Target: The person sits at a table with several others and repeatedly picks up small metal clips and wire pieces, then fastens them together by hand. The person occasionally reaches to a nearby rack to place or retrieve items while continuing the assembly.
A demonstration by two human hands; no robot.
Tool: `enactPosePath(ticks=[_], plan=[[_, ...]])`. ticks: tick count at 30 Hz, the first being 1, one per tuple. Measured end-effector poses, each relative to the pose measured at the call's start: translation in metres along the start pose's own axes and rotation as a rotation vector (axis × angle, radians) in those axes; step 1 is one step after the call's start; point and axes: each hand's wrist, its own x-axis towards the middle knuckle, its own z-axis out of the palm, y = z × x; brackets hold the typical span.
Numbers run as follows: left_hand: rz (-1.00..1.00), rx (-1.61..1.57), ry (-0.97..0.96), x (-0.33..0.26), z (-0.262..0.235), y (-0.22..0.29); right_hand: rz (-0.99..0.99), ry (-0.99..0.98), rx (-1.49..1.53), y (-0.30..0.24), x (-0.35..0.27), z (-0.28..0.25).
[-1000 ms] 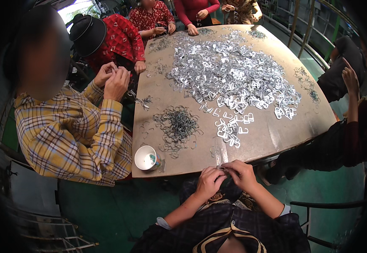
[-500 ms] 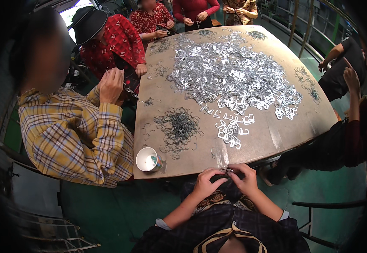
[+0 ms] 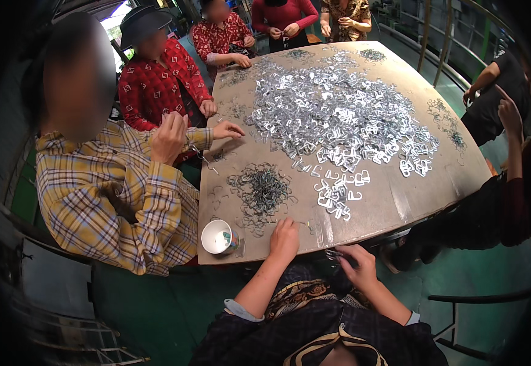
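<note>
My left hand [image 3: 285, 239] is over the table's near edge, just short of a pile of thin grey wire clips [image 3: 262, 192]. The back of the hand hides most of its fingers. Past them lie a few loose wire clips [image 3: 310, 226]. My right hand [image 3: 358, 266] is at the table edge, closed on small shiny metal hooks [image 3: 332, 255]; how many cannot be made out. Ahead on the board is a small group of silver flat hooks [image 3: 337, 198]. Behind it spreads a large heap of the same silver hooks [image 3: 338, 110].
A white paper cup [image 3: 218, 238] stands at the near left corner of the brown tabletop [image 3: 399, 192]. A person in a yellow plaid shirt [image 3: 113, 183] works at my left, one hand on the table. Other people stand around the far and right sides. A dark rail [image 3: 479, 299] is at lower right.
My hands were together at the table edge; my left has moved away, forward and left over the board. The plaid-shirted person has put a hand on the table.
</note>
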Motion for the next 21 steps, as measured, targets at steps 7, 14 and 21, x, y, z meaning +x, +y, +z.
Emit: enactPosePath(ticks=[7, 14, 21], plan=[[0.019, -0.009, 0.152, 0.031, 0.006, -0.030, -0.013, 0.002, 0.014, 0.002, -0.009, 0.002], [0.158, 0.089, 0.079, 0.052, -0.006, -0.027, -0.014, -0.003, 0.026, -0.014, -0.015, 0.005], [-0.024, 0.073, -0.132, 0.022, -0.029, -0.030, -0.012, 0.006, 0.034, -0.011, -0.019, 0.004]])
